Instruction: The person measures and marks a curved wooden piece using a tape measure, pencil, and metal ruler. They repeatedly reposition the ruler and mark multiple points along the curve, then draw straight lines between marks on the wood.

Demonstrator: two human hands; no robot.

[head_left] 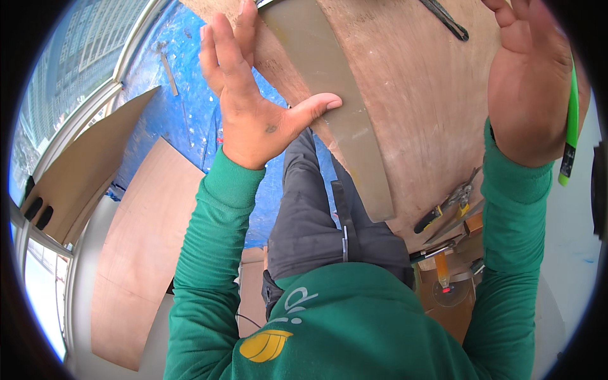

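Note:
My left hand [244, 104] is raised over the left edge of a long grey-brown strip [345, 120]. Its fingers are spread, the thumb stretches across the strip, and nothing is in its grip. Whether the thumb touches the strip, I cannot tell. The strip lies on a wide plywood sheet [418, 95]. At the upper right my right hand [529, 95] is lifted, with its fingers partly cut off by the picture's edge. A bright green marking pencil [573, 120] with a dark band sticks out from its outer side, apparently held there.
Snips [453, 202] with dark and yellow handles lie near the plywood's right edge. A dark tool [446, 19] rests at its far side. Curved plywood panels [145, 247] stand left by the window [82, 57]. Blue sheeting [171, 120] covers the floor. An orange-and-clear bottle [442, 271] is below right.

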